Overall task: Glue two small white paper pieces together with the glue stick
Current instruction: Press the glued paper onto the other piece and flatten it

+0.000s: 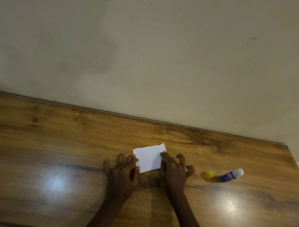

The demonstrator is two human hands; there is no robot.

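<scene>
My left hand (123, 172) lies spread flat, fingertips pinning the white paper (149, 158) by its left edge; my right hand (174, 170) presses one fingertip on its right edge, other fingers curled. The uncapped glue stick (231, 176) lies right, nearer my right hand, beside its yellow cap (209, 174).

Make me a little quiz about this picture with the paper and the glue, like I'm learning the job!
1. True or false: the yellow cap is on the glue stick.
2. Which hand is nearer the glue stick: A) left hand B) right hand?
3. Fill in: the white paper lies flat on the wooden ____.

Key
1. False: the cap sits on the table beside the stick, which lies on its side.
2. B.
3. Table. Both hands press fingertips on the paper's edges.
</scene>
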